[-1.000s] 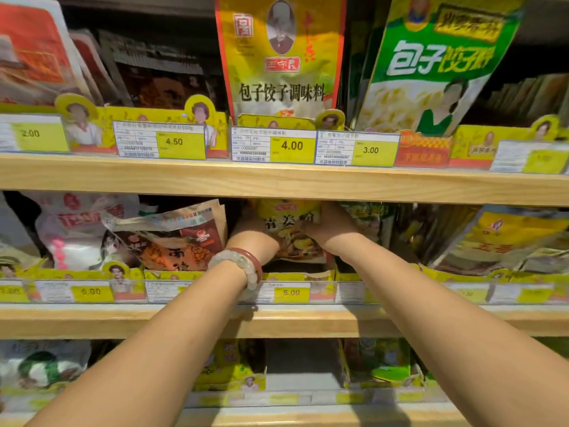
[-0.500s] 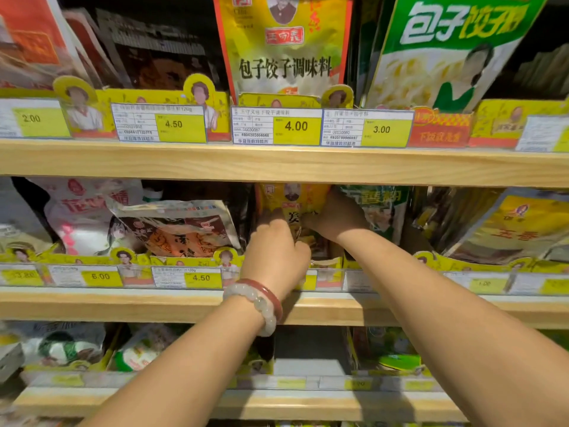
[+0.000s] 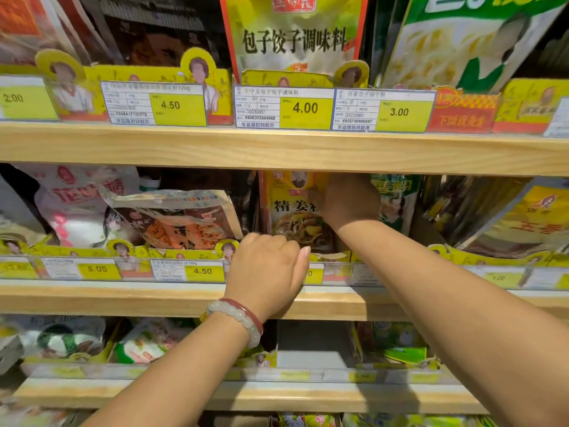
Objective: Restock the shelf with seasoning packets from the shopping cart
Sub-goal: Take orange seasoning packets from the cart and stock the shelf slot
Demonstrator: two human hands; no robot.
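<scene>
Head view, looking straight at the wooden shelf (image 3: 277, 149) rows. Right hand (image 3: 348, 201) is up on the middle shelf (image 3: 154, 298), fingers curled onto the upper right edge of a yellow ginger seasoning packet (image 3: 292, 217), which stands upright behind the price rail, just under the shelf above. How firmly the fingers clamp it is hard to tell, since the back of the hand hides them. Left hand (image 3: 268, 269) hangs in front of the rail just below and left of that packet, fingers curled downward, thumb against the side, holding nothing that shows; a bead bracelet (image 3: 238, 318) circles its wrist. Left of the yellow packet, a brown and orange packet (image 3: 175, 220) leans at a tilt, with a white and pink bag (image 3: 77, 208) behind it. Right of the packet sits a green packet (image 3: 397, 204), partly hidden by the right hand. Up top, a tall yellow dumpling seasoning packet (image 3: 292, 35) stands above the 4.00 price tag (image 3: 283, 107).
</scene>
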